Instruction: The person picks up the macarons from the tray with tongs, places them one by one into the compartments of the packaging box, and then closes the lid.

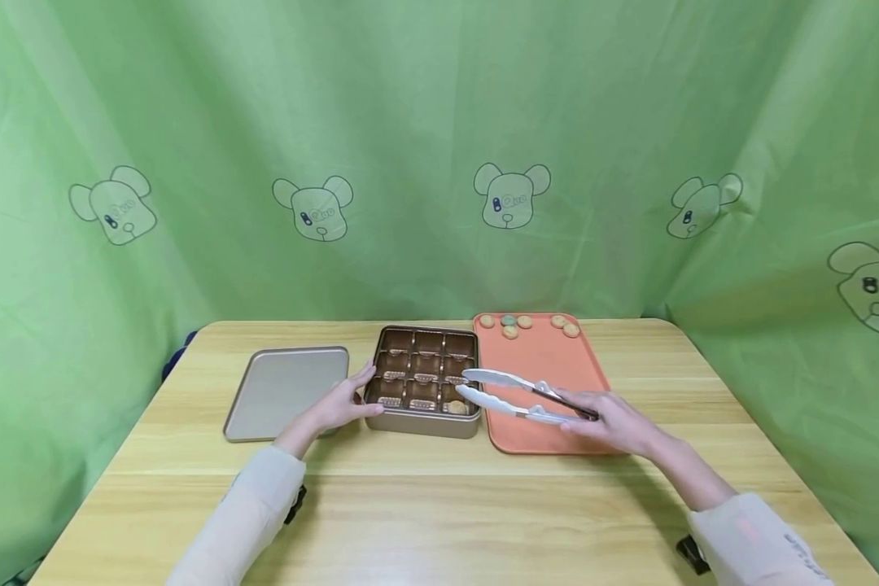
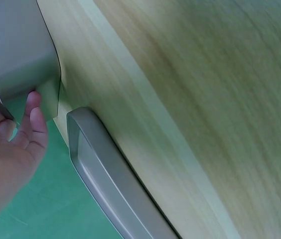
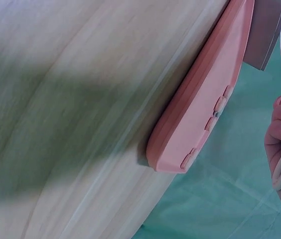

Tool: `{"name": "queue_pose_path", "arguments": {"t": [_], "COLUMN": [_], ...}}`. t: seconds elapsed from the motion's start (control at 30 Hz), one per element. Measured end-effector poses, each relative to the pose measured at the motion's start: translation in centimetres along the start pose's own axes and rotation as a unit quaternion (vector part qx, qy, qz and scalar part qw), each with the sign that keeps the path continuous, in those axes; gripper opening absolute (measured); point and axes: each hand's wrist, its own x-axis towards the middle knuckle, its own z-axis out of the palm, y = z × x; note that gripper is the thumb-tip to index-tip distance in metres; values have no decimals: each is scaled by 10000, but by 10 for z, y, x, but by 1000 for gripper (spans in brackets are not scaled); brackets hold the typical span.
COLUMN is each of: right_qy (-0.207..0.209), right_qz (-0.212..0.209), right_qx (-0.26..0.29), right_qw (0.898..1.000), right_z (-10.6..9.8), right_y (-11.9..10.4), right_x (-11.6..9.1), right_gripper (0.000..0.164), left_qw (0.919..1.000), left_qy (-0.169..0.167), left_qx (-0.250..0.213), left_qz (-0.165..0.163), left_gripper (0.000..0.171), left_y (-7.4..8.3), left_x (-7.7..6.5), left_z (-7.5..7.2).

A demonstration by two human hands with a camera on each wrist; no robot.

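My left hand (image 1: 343,403) grips the left side of a brown divided baking pan (image 1: 425,423), thumb at the front rim. In the left wrist view, fingertips (image 2: 35,99) of that hand lie against the pan's outer wall. My right hand (image 1: 615,422) holds metal tongs (image 1: 496,377) with white tips. The tongs' tips are spread apart over the pan's right edge, with nothing seen between them. A round cookie (image 1: 456,407) lies in the pan's front right compartment; the other compartments show no cookies.
An orange-pink tray (image 1: 557,366) lies directly right of the pan, with several small round cookies (image 1: 524,322) along its far edge, one of them greenish. To the left is a flat grey metal tray (image 1: 293,387). A green curtain (image 1: 425,244) hangs behind the wooden table (image 1: 410,521).
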Motion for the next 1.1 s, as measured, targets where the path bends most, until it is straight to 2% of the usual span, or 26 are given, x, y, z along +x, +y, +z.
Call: {"name": "queue_pose_path", "arguments": {"t": [0.3, 0.57, 0.8, 1.1], "right_qy": [57, 425, 546, 519], "right_qz": [534, 915, 1309, 1571], "right_qx": [117, 69, -206, -709], "right_qw": [9985, 9949, 9897, 9837], "right_z": [4, 4, 2, 0], "right_y": [7, 22, 37, 51], "right_x": [2, 2, 2, -1], "right_gripper": [56, 56, 59, 66], "left_qw": [10000, 10000, 10000, 10000], "left_qy": [9, 5, 15, 28], "left_qx": [17, 55, 26, 86], "left_qz": [21, 10, 2, -7], "left_gripper": [84, 83, 83, 82], "left_y": [0, 0, -2, -2], "left_x": [0, 0, -1, 0], "left_z": [0, 3, 3, 1]}}
